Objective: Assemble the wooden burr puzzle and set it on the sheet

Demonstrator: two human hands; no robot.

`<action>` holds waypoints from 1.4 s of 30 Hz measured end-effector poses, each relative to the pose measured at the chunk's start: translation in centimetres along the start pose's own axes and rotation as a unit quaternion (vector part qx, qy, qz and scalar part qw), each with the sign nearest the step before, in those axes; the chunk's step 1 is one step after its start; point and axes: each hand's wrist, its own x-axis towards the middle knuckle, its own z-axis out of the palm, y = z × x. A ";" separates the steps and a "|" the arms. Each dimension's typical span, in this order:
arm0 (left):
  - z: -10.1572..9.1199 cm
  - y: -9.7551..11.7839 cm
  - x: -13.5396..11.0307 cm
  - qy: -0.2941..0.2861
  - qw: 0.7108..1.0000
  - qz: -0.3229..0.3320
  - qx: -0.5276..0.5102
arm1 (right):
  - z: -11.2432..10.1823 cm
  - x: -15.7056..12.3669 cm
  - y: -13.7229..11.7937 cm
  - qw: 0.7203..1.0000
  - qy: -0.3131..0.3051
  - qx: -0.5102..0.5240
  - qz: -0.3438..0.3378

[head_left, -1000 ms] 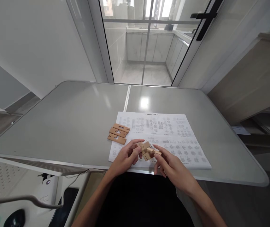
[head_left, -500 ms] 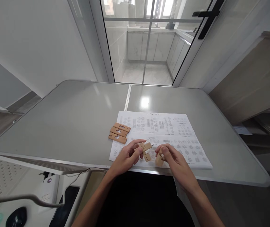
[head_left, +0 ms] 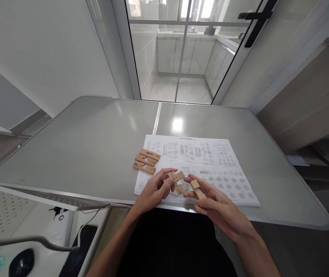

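My left hand point(head_left: 158, 189) is closed on some joined light wooden puzzle pieces point(head_left: 178, 176), which stick out to the right of its fingertips. My right hand point(head_left: 215, 200) grips a notched wooden puzzle piece point(head_left: 195, 184) between thumb and fingers, its square end pointing up and left. A small gap separates the two held parts. Both hands are over the near edge of a printed instruction sheet point(head_left: 207, 154), which shows rows of small diagrams. Left of the sheet's middle, three brown wooden plates point(head_left: 145, 160) with cutouts and numbers overlap its edge.
The grey folding table point(head_left: 95, 134) has a seam down its middle. At lower left stands a white cart point(head_left: 3, 211) with a cable point(head_left: 32, 241), a black mouse point(head_left: 22, 262) and a dark phone-like slab point(head_left: 80, 250). A glass door point(head_left: 178, 57) lies beyond the table.
My right hand has turned over and its fingers have opened out, so the wooden piece in it now lies tilted and more exposed. The left hand has stayed nearly still.
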 end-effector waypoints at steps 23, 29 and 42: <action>-0.1 -0.1 0.0 -0.010 1.000 0.008 0.013 | -1.4 -0.1 0.7 0.990 -0.010 -0.133 0.049; -0.1 0.0 0.0 -0.008 0.999 0.018 0.034 | -1.0 0.3 1.3 0.963 -0.009 -0.269 -0.032; 0.0 -0.2 -0.1 -0.022 0.997 0.032 0.073 | -0.2 0.4 2.2 0.838 0.061 -0.503 -0.205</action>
